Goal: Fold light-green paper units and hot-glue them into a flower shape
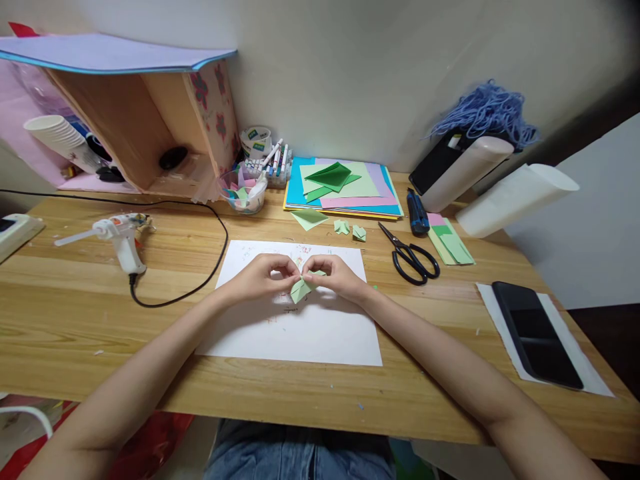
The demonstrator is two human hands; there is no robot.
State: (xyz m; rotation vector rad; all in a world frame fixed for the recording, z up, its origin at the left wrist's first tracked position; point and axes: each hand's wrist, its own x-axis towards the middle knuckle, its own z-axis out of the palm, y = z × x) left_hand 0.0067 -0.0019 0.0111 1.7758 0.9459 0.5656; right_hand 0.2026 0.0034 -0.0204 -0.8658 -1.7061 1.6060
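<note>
A small light green folded paper (pixel 301 291) is pinched between my two hands, above a white sheet (pixel 320 340) on the desk. My left hand (pixel 265 275) closes on its left corner with thumb and forefinger. From the other side my right hand (pixel 336 275) grips it the same way, and its fingers cover part of the folds. Just beyond the sheet lie two small folded green paper pieces, one (pixel 341 227) beside the other (pixel 359 233), and a larger light green paper piece (pixel 310 219).
Black-handled scissors (pixel 413 259), a blue utility knife (pixel 418 212) and green paper strips (pixel 453 245) lie to the right, with a phone (pixel 535 333) nearer. A glue gun (pixel 123 243) and its cord sit left. Stacked coloured paper (pixel 295 183) and a scrap cup (pixel 244 193) stand behind.
</note>
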